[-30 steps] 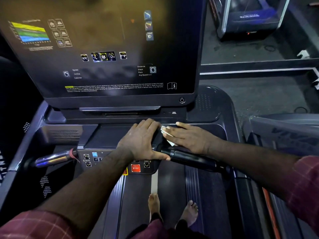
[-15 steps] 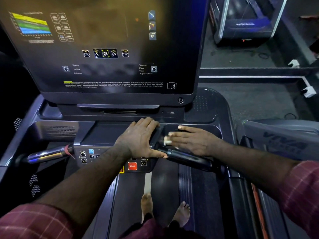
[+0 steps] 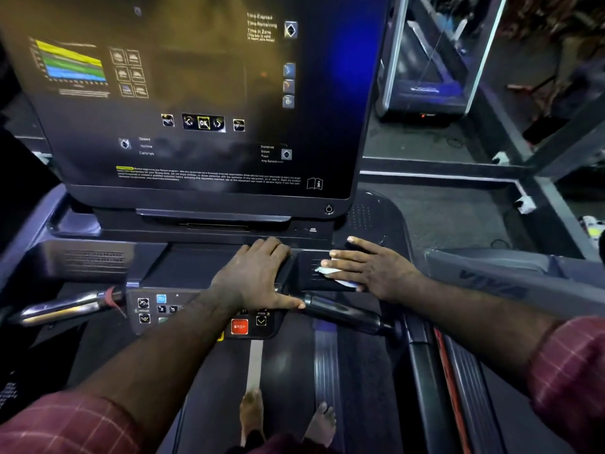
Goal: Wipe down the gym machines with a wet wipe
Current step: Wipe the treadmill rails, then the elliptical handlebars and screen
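I stand on a dark treadmill with a large console screen in front of me. My right hand lies flat with straight fingers, pressing a white wet wipe onto the right side of the console tray; most of the wipe is hidden under the palm. My left hand rests flat on the middle of the tray, its thumb near the black right handlebar.
A button panel with a red STOP key sits below my left hand. A chrome left handlebar juts out at left. My bare feet stand on the belt. Another machine stands far right behind a floor rail.
My right hand has slid the wipe slightly rightward and back over the tray. The left hand has stayed where it was. The view has tilted up a little.
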`<state>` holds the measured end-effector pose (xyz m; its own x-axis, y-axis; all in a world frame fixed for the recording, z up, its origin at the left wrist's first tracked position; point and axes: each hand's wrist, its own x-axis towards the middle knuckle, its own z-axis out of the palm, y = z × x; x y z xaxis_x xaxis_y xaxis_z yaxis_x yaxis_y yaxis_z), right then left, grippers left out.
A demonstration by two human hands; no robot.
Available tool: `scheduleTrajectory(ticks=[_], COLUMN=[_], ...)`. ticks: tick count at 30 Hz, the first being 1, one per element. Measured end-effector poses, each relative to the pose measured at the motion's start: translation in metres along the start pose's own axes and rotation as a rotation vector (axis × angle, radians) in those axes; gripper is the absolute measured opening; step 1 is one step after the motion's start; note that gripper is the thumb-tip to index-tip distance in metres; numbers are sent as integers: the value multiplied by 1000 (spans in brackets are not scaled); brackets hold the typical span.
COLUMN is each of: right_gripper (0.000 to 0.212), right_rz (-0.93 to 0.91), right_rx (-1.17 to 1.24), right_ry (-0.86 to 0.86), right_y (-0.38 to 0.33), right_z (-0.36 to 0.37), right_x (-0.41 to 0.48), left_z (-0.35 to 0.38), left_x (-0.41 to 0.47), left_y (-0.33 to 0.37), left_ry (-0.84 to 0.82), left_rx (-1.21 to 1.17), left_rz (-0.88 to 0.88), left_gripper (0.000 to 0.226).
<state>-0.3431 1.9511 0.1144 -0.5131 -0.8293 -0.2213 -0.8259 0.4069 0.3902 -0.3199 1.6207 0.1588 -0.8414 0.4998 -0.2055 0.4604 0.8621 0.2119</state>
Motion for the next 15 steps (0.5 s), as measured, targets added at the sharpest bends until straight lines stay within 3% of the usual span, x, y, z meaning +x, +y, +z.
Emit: scheduleTrajectory(ticks=[6, 10, 15], right_gripper=[64, 59, 60], right_rz=[8, -115, 70], right_rx=[55, 44, -46], right_ry=[-42, -277, -564], right_y=[-30, -6, -19], right_z=[-8, -6, -29], right_x=[37, -8, -27], left_z=[4, 5, 2], left_x=[2, 4, 5], left_y=[0, 0, -3], left_ry=[3, -5, -22], left_rx=[19, 23, 35], left_rz=[10, 22, 80], left_gripper=[114, 115, 118])
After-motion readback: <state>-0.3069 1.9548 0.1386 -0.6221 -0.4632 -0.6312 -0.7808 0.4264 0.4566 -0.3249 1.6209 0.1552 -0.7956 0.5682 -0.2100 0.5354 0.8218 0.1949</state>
